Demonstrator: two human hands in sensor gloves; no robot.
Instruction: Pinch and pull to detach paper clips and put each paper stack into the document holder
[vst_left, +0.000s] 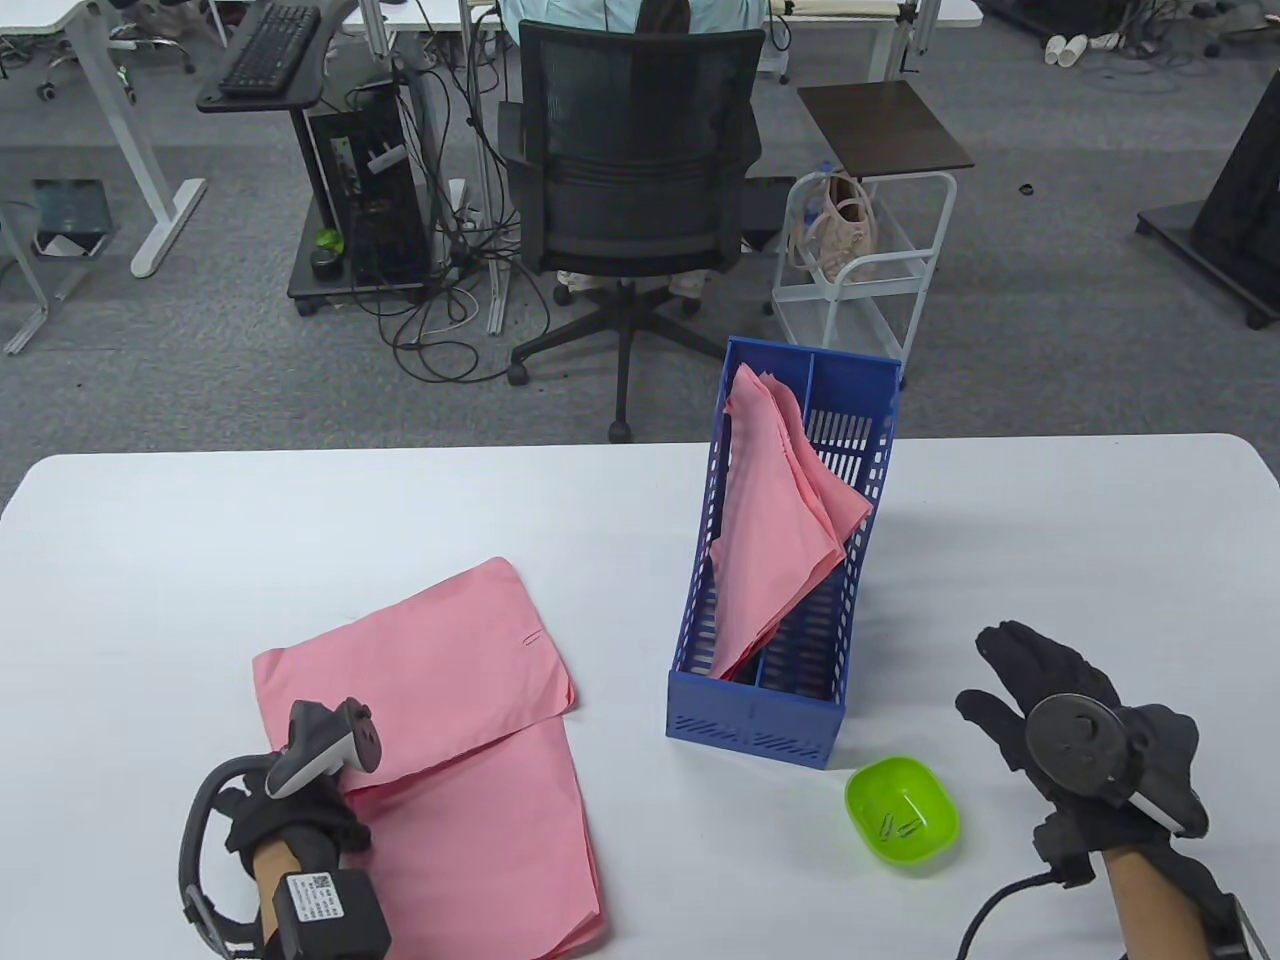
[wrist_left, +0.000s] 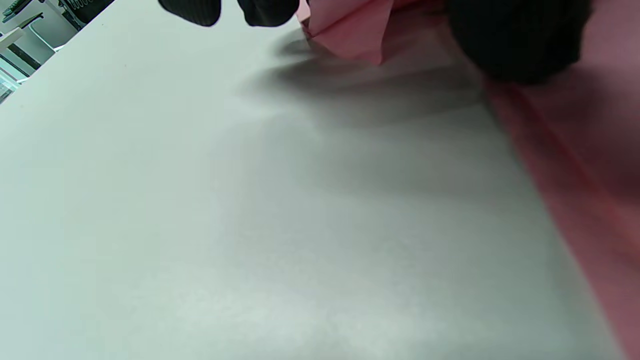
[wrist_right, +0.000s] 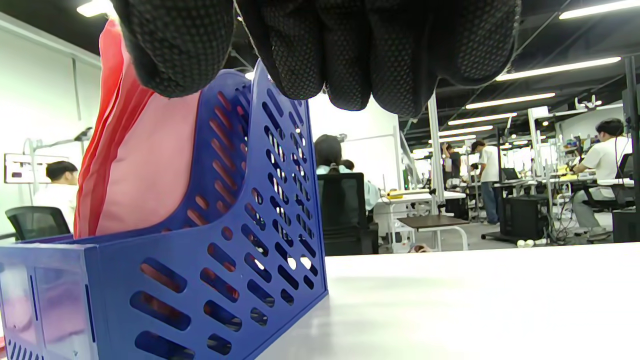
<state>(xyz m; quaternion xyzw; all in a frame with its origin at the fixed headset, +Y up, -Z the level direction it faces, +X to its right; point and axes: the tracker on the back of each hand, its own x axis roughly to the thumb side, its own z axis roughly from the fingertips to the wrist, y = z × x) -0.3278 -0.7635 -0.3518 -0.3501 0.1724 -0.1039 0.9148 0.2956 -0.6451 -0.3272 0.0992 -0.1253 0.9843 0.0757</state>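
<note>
Two pink paper stacks lie at the front left. The upper stack (vst_left: 420, 670) is turned askew and carries a paper clip (vst_left: 530, 640); the lower stack (vst_left: 480, 850) lies under it. My left hand (vst_left: 300, 800) is at the upper stack's near left corner; in the left wrist view that corner (wrist_left: 350, 35) is lifted between thumb (wrist_left: 520, 40) and fingertips (wrist_left: 265, 10). The blue document holder (vst_left: 760, 715) holds pink paper (vst_left: 780, 520) in its left compartment. My right hand (vst_left: 1040, 690) hovers right of the holder, fingers (wrist_right: 350, 50) relaxed and holding nothing.
A green bowl (vst_left: 870, 800) with loose paper clips (vst_left: 900, 825) sits in front of the holder, left of my right hand. White table surface (vst_left: 300, 520) spreads behind the stacks. Beyond the far edge stand an office chair (vst_left: 640, 160) and a white cart (vst_left: 870, 270).
</note>
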